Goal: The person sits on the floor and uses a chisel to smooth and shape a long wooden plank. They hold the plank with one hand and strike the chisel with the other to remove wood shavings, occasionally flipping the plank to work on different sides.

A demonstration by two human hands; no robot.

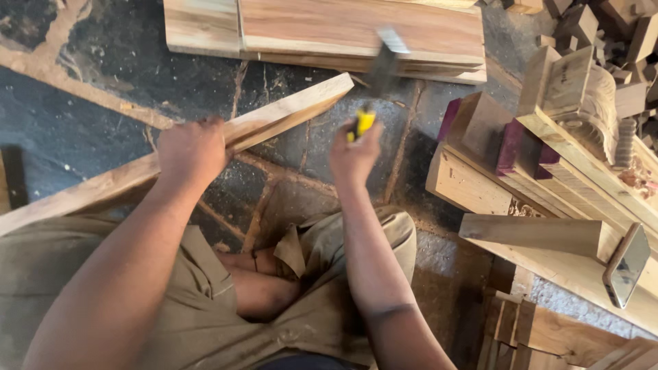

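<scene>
2 hands grip tight: left hand (190,152) clasps a wooden plank (274,116), right hand (354,155) a yellow-handled hammer (375,75).

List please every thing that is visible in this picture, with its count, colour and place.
long wooden strip: one, pale brown, slanting across the floor, held under the left hand
hammer: one, yellow handle and blurred dark head, raised in the right hand
flat boards: a stack, reddish brown, top centre
wood blocks and beams: several, pale with purple-painted ends, right side
carved wood piece: one, light brown, upper right
metal tool head: one, grey, lying on a beam at lower right
small offcuts: many, brown, top right corner
stone floor: dark, dusted with sawdust
left hand: grip around the strip
right hand: grip closed on the hammer handle
</scene>
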